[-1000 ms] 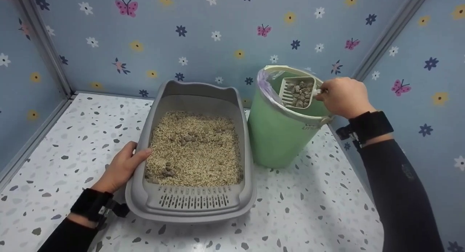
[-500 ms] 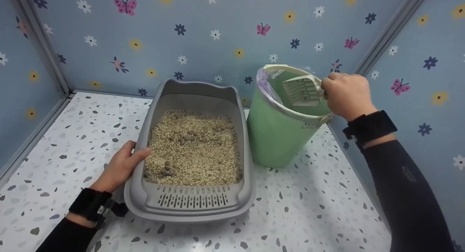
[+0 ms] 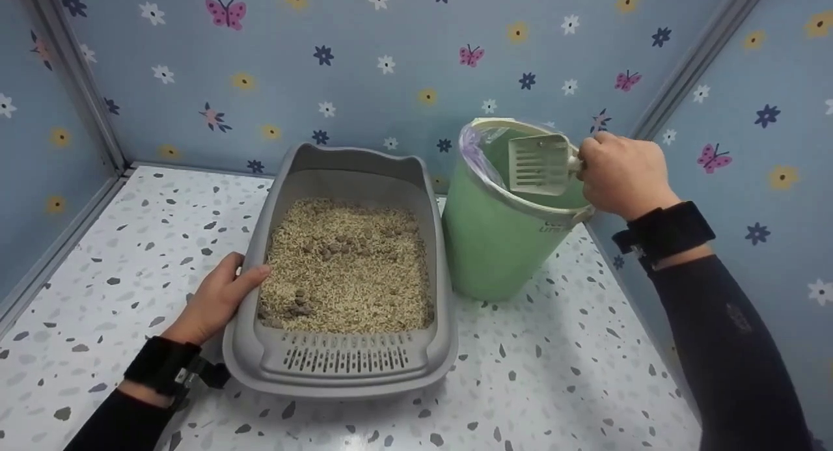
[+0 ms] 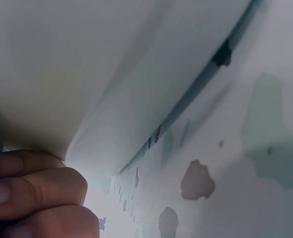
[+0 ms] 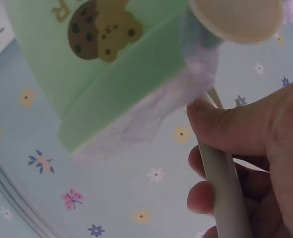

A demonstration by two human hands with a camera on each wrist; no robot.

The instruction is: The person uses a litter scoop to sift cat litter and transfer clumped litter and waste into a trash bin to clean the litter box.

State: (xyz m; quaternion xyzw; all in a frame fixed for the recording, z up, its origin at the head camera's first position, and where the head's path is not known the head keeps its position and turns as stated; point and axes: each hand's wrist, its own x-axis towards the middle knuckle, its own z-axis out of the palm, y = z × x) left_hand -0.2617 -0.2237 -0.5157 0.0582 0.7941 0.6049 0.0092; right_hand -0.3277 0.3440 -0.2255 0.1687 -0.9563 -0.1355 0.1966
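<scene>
A grey litter box (image 3: 448, 308) holds tan pellet litter (image 3: 364, 288) with dark clumps (image 3: 338, 246) near the middle and front left. My left hand (image 3: 218, 295) grips the box's left rim, thumb over the top. In the left wrist view its curled fingers (image 4: 42, 193) show under the rim. My right hand (image 3: 621, 171) holds a pale slotted litter scoop (image 3: 539, 164) by its handle (image 5: 223, 183). The scoop's head hangs tilted over the mouth of a green bin (image 3: 494, 243); I see no clumps on it. The bin's inside bottom is hidden.
A purple bag liner (image 3: 478, 153) folds over the bin's pale rim. The bin stands close against the box's right side. Box and bin stand on a speckled white surface (image 3: 553, 373), with flowered blue panels (image 3: 364, 80) behind and at both sides.
The right hand has turned the scoop over above the bin, and the clumps it carried are gone from it. The left hand and the litter box have stayed in place.
</scene>
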